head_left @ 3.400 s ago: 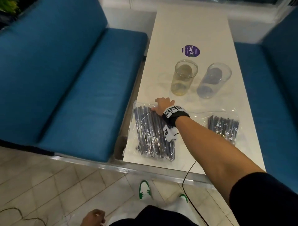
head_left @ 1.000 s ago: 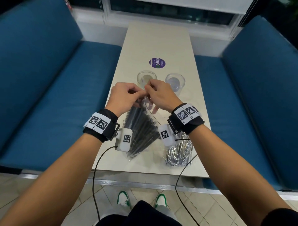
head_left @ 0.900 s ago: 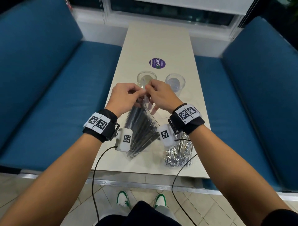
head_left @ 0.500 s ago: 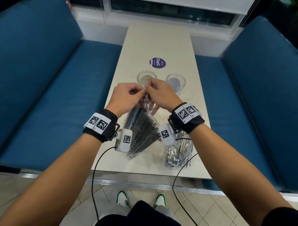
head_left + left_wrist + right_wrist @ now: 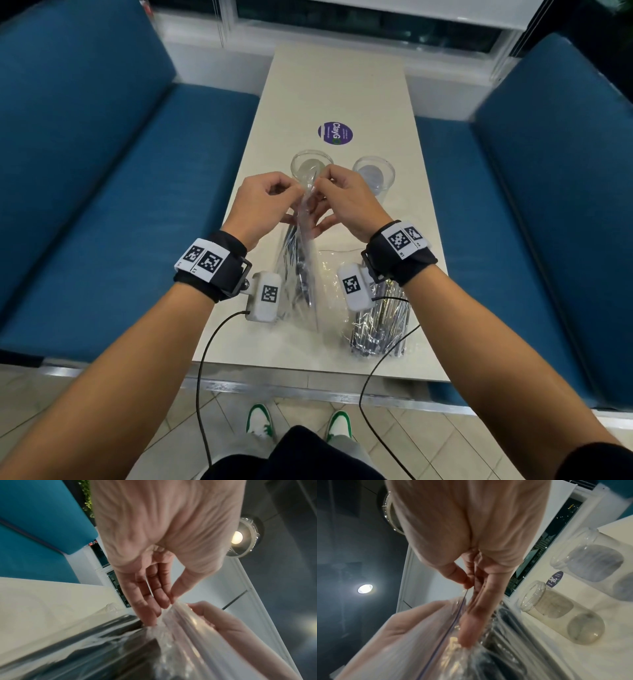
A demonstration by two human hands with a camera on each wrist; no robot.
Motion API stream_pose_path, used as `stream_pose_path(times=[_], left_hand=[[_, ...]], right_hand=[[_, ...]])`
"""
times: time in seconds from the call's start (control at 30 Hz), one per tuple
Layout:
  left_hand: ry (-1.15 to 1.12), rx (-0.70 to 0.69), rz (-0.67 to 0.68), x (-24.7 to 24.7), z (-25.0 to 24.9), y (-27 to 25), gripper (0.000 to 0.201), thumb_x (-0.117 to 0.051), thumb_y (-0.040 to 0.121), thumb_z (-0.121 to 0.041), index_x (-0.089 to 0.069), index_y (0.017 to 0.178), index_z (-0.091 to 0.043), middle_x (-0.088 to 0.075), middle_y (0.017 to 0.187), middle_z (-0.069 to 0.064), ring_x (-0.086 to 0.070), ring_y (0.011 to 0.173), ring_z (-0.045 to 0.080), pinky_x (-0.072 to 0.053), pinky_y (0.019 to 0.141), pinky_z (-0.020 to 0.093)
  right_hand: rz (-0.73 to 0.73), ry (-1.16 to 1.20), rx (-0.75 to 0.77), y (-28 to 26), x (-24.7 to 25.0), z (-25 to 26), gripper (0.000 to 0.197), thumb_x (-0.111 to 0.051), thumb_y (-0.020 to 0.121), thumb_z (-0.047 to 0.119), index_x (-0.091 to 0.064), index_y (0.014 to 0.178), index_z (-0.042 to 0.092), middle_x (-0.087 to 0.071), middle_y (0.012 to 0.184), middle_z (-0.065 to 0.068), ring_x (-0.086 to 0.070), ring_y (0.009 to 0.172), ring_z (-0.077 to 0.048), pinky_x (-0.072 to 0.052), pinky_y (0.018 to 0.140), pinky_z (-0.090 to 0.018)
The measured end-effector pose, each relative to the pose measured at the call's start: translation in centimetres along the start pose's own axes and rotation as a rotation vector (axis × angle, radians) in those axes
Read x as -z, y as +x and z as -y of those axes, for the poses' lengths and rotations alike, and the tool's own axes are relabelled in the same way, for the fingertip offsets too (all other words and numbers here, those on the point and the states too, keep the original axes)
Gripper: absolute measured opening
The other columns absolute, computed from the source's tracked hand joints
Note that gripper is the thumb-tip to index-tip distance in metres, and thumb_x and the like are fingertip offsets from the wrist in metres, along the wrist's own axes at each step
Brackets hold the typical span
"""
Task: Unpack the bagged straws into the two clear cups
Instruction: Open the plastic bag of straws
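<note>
- Left hand [image 5: 265, 200] and right hand [image 5: 344, 202], centre of head view: fingers of each clamped on one side of the mouth of the clear bag [image 5: 301, 274], thumb against fingertips. The wrist views confirm a pinch on the plastic lip on both sides.
- Bag hangs upright between the wrists, its lower end on or just above the bench [image 5: 342, 85]; cannot tell which. Dark straws [image 5: 301, 277] visible inside through the film.
- Change over the last second: the hands have drawn slightly apart and the bag has turned more edge-on to the head camera. The zip line [image 5: 452, 618] shows in the right wrist view; whether it has parted is not resolvable.
- Reading: opening of the first bag is under way, not complete. No straw is out.
- Second bag [image 5: 380, 325], lower right of the bench, lies flat and untouched, partly under the right wrist.
- Two cups [image 5: 310, 166] [image 5: 373, 171] stand side by side just beyond the hands, both without straws.
- Sticker [image 5: 335, 133] beyond the cups, not involved.
- Next, by judgement: widen the mouth fully, then draw out straws for the nearer cup.
</note>
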State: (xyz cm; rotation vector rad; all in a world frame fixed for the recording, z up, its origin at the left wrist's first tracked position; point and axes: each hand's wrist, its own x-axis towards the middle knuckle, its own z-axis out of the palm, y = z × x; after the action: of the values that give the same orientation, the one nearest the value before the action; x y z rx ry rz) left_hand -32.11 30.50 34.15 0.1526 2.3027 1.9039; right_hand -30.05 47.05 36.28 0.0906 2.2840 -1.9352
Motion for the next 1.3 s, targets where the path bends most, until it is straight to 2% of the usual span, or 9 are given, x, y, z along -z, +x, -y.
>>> stream_pose_path(times=[0.1, 0.33, 0.5, 0.63, 0.83, 0.93, 1.1, 1.2, 1.3], left_hand=[[0.018, -0.010, -0.042, -0.3, 0.0, 0.0, 0.013, -0.071, 0.096, -0.006, -0.076, 0.085, -0.009, -0.075, 0.078, 0.004, -0.071, 0.071, 0.017, -0.069, 0.072, 0.045], [0.171, -0.121, -0.075, -0.6, 0.3, -0.1, 0.004, -0.078, 0.089, -0.017, -0.078, 0.088, -0.013, -0.079, 0.081, 0.006, -0.079, 0.077, 0.028, -0.069, 0.070, 0.045], [0.080, -0.006, -0.129, -0.5, 0.1, -0.1, 0.006, -0.075, 0.091, -0.012, -0.075, 0.085, -0.011, -0.074, 0.078, 0.003, -0.070, 0.069, 0.014, -0.069, 0.072, 0.046], [0.149, 0.050, -0.086, -0.5, 0.2, 0.1, 0.015, -0.067, 0.092, -0.018, -0.074, 0.081, -0.011, -0.073, 0.066, -0.005, -0.075, 0.062, 0.015, -0.068, 0.081, 0.047], [0.365, -0.099, 0.015, -0.8, -0.1, -0.2, 0.026, -0.059, 0.102, -0.018, -0.069, 0.081, -0.006, -0.072, 0.074, 0.007, -0.070, 0.069, 0.026, -0.060, 0.071, 0.039], [0.316, -0.106, -0.016, -0.9, 0.5, -0.2, 0.028, -0.055, 0.100, -0.020, -0.063, 0.076, -0.007, -0.060, 0.070, 0.002, -0.050, 0.068, 0.020, -0.050, 0.068, 0.041], [-0.018, -0.025, -0.007, -0.2, 1.0, -0.2, 0.032, -0.053, 0.106, -0.005, -0.060, 0.075, -0.011, -0.069, 0.080, 0.004, -0.066, 0.071, 0.013, -0.061, 0.069, 0.033], [0.040, -0.054, -0.020, -0.2, 0.8, -0.5, 0.025, -0.056, 0.106, -0.008, -0.063, 0.082, -0.002, -0.069, 0.083, 0.015, -0.070, 0.075, 0.018, -0.067, 0.069, 0.038], [0.106, -0.107, -0.057, -0.4, 0.8, -0.4, 0.025, -0.060, 0.107, -0.015, -0.062, 0.089, 0.002, -0.068, 0.084, 0.018, -0.071, 0.075, 0.027, -0.069, 0.069, 0.041]], right_hand=[[-0.037, 0.030, -0.023, 0.0, -0.4, 0.1, 0.009, -0.047, 0.096, 0.001, -0.051, 0.090, 0.007, -0.064, 0.075, -0.035, -0.068, 0.057, -0.043, -0.061, 0.053, -0.049], [-0.093, -0.075, -0.063, 0.8, -0.5, -0.2, 0.035, -0.060, 0.103, 0.033, -0.059, 0.089, 0.000, -0.069, 0.061, -0.014, -0.071, 0.055, -0.042, -0.062, 0.051, -0.051], [-0.039, 0.005, -0.009, 0.7, -0.6, -1.3, 0.028, -0.050, 0.109, 0.014, -0.050, 0.104, -0.013, -0.065, 0.069, -0.023, -0.066, 0.051, -0.037, -0.058, 0.049, -0.041], [-0.034, -0.084, 0.012, 0.9, -1.0, -1.5, 0.016, -0.051, 0.105, 0.012, -0.053, 0.093, 0.002, -0.069, 0.072, -0.014, -0.071, 0.058, -0.041, -0.061, 0.054, -0.051], [-0.042, -0.208, 0.041, 0.8, -1.1, -1.5, 0.018, -0.053, 0.092, 0.026, -0.053, 0.081, 0.011, -0.069, 0.078, -0.014, -0.072, 0.077, -0.047, -0.062, 0.064, -0.063], [-0.048, -0.193, 0.077, 0.9, -1.2, -2.0, 0.028, -0.051, 0.087, 0.030, -0.053, 0.084, 0.002, -0.071, 0.076, -0.012, -0.071, 0.069, -0.042, -0.062, 0.064, -0.059], [-0.058, 0.061, 0.073, 0.1, -0.5, -2.1, 0.015, -0.042, 0.104, 0.002, -0.051, 0.092, 0.004, -0.066, 0.072, -0.021, -0.063, 0.055, -0.031, -0.053, 0.049, -0.037], [-0.068, -0.026, 0.007, 0.1, 0.0, -2.0, 0.017, -0.049, 0.105, 0.016, -0.055, 0.097, 0.002, -0.069, 0.080, -0.022, -0.063, 0.058, -0.029, -0.053, 0.050, -0.036], [-0.086, -0.192, -0.049, -0.2, 0.0, -1.8, 0.050, -0.062, 0.099, 0.045, -0.060, 0.099, -0.005, -0.069, 0.079, -0.014, -0.063, 0.056, -0.025, -0.052, 0.049, -0.034]])
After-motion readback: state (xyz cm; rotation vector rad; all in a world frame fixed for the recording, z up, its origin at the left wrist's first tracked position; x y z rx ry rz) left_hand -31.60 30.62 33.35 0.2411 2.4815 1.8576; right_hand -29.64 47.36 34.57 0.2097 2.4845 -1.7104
